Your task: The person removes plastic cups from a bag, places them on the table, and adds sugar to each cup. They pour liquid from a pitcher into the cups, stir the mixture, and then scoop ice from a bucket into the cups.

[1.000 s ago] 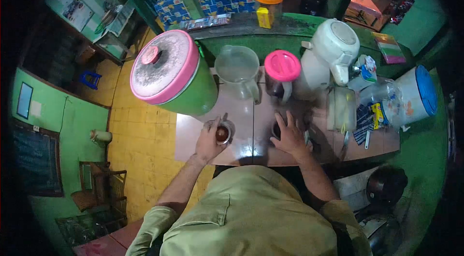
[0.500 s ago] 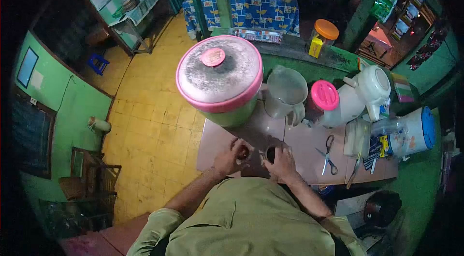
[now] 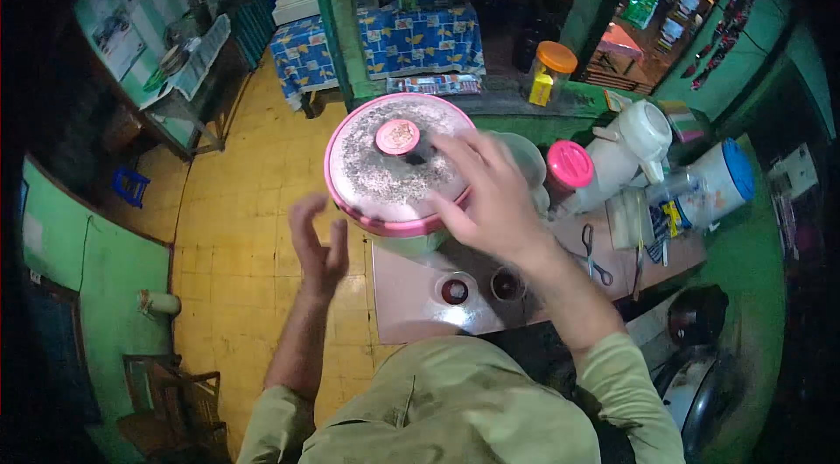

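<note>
Big green cooler at left end of counter, pink-rimmed lid on. R hand over lid's right edge — fingers spread, gripping nothing; can't tell if they touch it. L hand by cooler's left side, fingers half-curled & apart, holding nothing — contact w/ rim unclear. Left cup & right cup, both w/ dark contents, side by side on counter, nearer the person than cooler. Scissors right of cups, pink-lidded jug right of cooler.
</note>
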A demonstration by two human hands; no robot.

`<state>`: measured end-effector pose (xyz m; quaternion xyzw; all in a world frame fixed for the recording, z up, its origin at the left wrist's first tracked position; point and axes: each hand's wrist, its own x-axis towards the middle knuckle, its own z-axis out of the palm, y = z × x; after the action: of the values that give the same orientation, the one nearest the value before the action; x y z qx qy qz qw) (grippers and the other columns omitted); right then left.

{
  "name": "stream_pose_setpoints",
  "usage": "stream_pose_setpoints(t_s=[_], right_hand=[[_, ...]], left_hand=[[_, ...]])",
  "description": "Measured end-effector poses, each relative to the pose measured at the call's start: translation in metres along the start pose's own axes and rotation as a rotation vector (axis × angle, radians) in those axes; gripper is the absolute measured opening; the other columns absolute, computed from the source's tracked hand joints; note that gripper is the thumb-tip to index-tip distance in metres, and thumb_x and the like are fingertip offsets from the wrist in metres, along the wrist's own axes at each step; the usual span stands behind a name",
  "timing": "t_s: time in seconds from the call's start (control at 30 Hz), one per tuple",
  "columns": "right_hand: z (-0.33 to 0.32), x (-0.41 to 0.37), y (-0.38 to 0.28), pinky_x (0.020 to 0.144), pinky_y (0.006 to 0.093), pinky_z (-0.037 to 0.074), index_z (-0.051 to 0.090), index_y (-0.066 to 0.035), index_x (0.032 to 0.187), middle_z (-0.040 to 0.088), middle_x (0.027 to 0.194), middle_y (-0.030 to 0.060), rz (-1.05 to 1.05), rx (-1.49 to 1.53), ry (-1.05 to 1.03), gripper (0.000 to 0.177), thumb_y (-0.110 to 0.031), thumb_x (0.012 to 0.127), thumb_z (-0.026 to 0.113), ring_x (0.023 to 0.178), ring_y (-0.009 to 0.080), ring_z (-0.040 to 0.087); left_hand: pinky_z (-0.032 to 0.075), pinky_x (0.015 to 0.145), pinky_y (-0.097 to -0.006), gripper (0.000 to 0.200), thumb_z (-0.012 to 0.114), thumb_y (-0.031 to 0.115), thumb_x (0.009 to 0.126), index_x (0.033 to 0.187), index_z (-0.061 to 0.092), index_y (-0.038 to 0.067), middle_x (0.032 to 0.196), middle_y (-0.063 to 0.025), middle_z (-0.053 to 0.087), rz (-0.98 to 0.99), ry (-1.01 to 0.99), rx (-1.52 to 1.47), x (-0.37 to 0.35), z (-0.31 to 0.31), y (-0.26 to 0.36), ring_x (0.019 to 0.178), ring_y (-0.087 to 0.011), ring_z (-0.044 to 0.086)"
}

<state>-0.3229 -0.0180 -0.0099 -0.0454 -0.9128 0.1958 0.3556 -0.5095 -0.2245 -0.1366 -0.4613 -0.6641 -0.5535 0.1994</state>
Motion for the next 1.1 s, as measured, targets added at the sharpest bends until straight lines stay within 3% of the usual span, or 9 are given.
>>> stream_pose_setpoints(t_s=[0.17,0.23,0.33,0.4,0.47,0.53,0.67,0.83,1.1], right_hand=[[0.081,0.066,0.034,0.095,0.0441,0.046,0.058,-0.014,0.13,0.052,0.121,0.021,0.061,-0.082,-0.206,0.056,-0.031,0.079,0.072,0.107,0.0382,0.056],[0.094,0.066,0.043,0.094,0.0435,0.047,0.06,-0.014,0.127,0.052,0.117,0.021,0.1,-0.034,-0.307,0.054,-0.033,0.078,0.072,0.104,0.0371,0.056],[0.094,0.073,0.052,0.089,0.0424,0.048,0.066,-0.012,0.116,0.053,0.108,0.0204,0.088,0.051,-0.331,0.046,-0.035,0.077,0.073,0.098,0.0347,0.057],[0.092,0.076,0.062,0.085,0.0409,0.049,0.07,-0.01,0.106,0.056,0.1,0.019,0.007,0.137,-0.095,0.038,-0.033,0.075,0.073,0.098,0.0336,0.057],[0.052,0.097,0.059,0.091,0.0435,0.048,0.07,-0.008,0.105,0.06,0.102,0.0214,-0.015,0.197,0.095,0.042,-0.029,0.069,0.076,0.097,0.0383,0.059],[0.023,0.117,0.071,0.082,0.0404,0.051,0.07,-0.006,0.099,0.069,0.088,0.0161,0.107,0.235,0.287,0.036,-0.026,0.069,0.076,0.088,0.0301,0.065],[0.03,0.16,0.18,0.077,0.0411,0.052,0.07,-0.007,0.098,0.069,0.09,0.0165,0.285,0.163,0.375,0.033,-0.024,0.07,0.074,0.082,0.0309,0.066],[0.079,0.163,0.242,0.087,0.0442,0.05,0.069,-0.009,0.1,0.069,0.095,0.0172,0.311,-0.257,0.181,0.033,-0.024,0.071,0.072,0.1,0.037,0.059],[0.126,0.138,0.272,0.091,0.0457,0.049,0.064,-0.008,0.114,0.057,0.107,0.0296,0.496,-0.347,-0.086,0.044,-0.026,0.075,0.073,0.102,0.0433,0.057]], left_hand=[[0.038,0.105,-0.0375,0.036,0.046,0.012,0.1,0.132,0.044,-0.004,0.129,-0.0182,0.05,-0.167,0.036,-0.031,0.067,0.022,-0.008,0.119,-0.0269,0.05],[0.035,0.107,-0.0375,0.043,0.043,0.021,0.103,0.137,0.04,-0.004,0.138,-0.0177,0.045,-0.419,0.096,-0.414,0.058,0.035,-0.024,0.125,-0.0268,0.046],[0.034,0.109,-0.0374,0.045,0.044,0.024,0.103,0.137,0.04,-0.004,0.139,-0.0183,0.043,-0.516,0.197,-0.513,0.041,0.04,-0.021,0.128,-0.0271,0.044],[0.033,0.11,-0.0383,0.051,0.042,0.031,0.103,0.143,0.035,-0.001,0.142,-0.0152,0.042,-0.526,0.185,-0.353,0.037,0.037,-0.022,0.131,-0.0253,0.041],[0.032,0.111,-0.0393,0.058,0.051,0.026,0.101,0.146,0.027,-0.002,0.146,-0.0193,0.035,-0.666,0.177,-0.565,0.037,0.042,0.003,0.131,-0.0277,0.04],[0.027,0.116,-0.0393,0.071,0.061,0.005,0.088,0.148,0.025,0.002,0.146,-0.0198,0.035,-0.701,0.116,-0.384,0.029,0.053,0.001,0.135,-0.0303,0.036],[0.024,0.118,-0.0399,0.079,0.047,-0.006,0.068,0.145,0.029,0.002,0.144,-0.018,0.036,-0.699,0.135,-0.437,0.022,0.059,-0.009,0.136,-0.0293,0.036],[0.027,0.116,-0.0397,0.078,0.043,-0.005,0.063,0.141,0.033,0.0,0.139,-0.0175,0.039,-0.677,0.138,-0.393,0.016,0.052,0.008,0.134,-0.0295,0.038],[0.023,0.117,-0.0428,0.071,0.044,-0.005,0.064,0.135,0.04,0.002,0.145,-0.0236,0.034,-0.693,0.123,-0.347,0.013,0.055,0.0,0.14,-0.0333,0.031]])
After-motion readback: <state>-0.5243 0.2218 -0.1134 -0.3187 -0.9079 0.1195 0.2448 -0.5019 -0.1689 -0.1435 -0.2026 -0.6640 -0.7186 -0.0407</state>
